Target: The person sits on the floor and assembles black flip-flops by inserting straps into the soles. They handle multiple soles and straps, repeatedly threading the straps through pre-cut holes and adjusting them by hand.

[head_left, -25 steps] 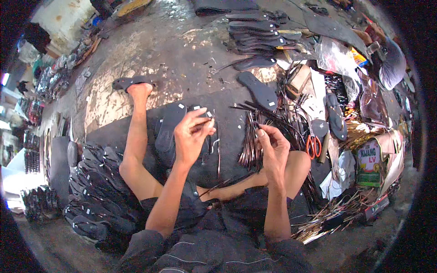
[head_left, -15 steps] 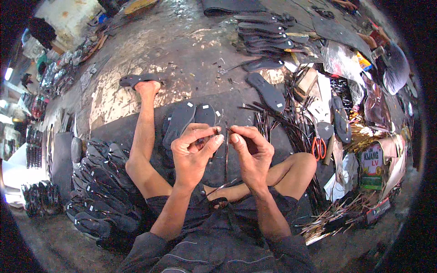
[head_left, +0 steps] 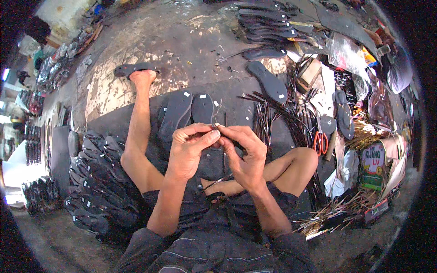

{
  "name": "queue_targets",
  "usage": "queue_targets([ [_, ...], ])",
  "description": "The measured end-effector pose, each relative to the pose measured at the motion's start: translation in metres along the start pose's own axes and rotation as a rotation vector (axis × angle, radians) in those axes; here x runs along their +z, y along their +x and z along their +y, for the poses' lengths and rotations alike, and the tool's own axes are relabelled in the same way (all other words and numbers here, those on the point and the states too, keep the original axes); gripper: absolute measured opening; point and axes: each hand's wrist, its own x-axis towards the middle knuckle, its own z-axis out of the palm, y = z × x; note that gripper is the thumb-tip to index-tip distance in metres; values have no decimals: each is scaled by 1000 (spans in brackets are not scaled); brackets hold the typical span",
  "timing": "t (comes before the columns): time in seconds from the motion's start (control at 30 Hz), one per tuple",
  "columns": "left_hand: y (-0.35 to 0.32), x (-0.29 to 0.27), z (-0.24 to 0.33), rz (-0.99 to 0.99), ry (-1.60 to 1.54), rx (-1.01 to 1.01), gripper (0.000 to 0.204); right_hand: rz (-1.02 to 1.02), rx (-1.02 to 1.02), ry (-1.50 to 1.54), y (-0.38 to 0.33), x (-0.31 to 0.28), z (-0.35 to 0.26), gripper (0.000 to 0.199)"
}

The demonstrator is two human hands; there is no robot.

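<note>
**Both hands pinched on one thin strap at chest height**

Fingertips (head_left: pixel 214 133) of both my hands meet over a thin dark strap (head_left: pixel 217 182), and they are closed on it, not slack. My left hand (head_left: pixel 189 150) pinches its upper end between thumb and forefinger; my right hand (head_left: pixel 243 152) grips the same end from the other side, fingers curled inward, touching the left. The strap is mostly hidden by my palms; a short length shows below them, running down toward my lap.

Directly beyond my hands, two dark sandal soles (head_left: pixel 186 111) lie side by side on a dark mat (head_left: pixel 236 98), each with a small white tag near the toe. My left leg stretches out across the mat, the foot resting on another sole (head_left: pixel 132 69) on the stained concrete floor (head_left: pixel 182 41). My right leg is folded, knee to my right.

To my right lies a loose bundle of thin straps (head_left: pixel 273 118), a single sole (head_left: pixel 268 82) beyond it, and orange-handled scissors (head_left: pixel 321 142) near the knee. To my left is a heap of finished black sandals (head_left: pixel 98 177). A stack of soles (head_left: pixel 268 20) lies at the far edge of the floor.
</note>
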Motion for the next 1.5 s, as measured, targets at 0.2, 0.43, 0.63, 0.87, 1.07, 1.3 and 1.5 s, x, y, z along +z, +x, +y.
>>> queue_targets([
  [0.2, 36, -2, -25, -30, 134, -227, 21, 49, -136, -416, 11, -15, 45, 31],
  [0.43, 128, -72, -165, 464, 1729, 3, 96, -22, -172, -709, 30, -25, 70, 20],
  [0.63, 131, -89, -135, 379, 1375, 224, 124, -58, -173, -688, 32, -32, 61, 18],
  [0.87, 46, -36, -45, 217, 657, 133, 34, 166, 279, -156, 19, -41, 54, 12],
  [1.07, -7, 11, -4, 172, 634, 203, 28, -19, 256, -115, 11, 2, 14, 17],
  [1.3, -19, 21, 2, 203, 845, 281, 26, -22, -1, -319, 8, 2, 15, 16],
  [1.5, -32, 17, -23, 206, 1014, 512, 40, 118, 23, -246, -13, 28, 37, 23],
])
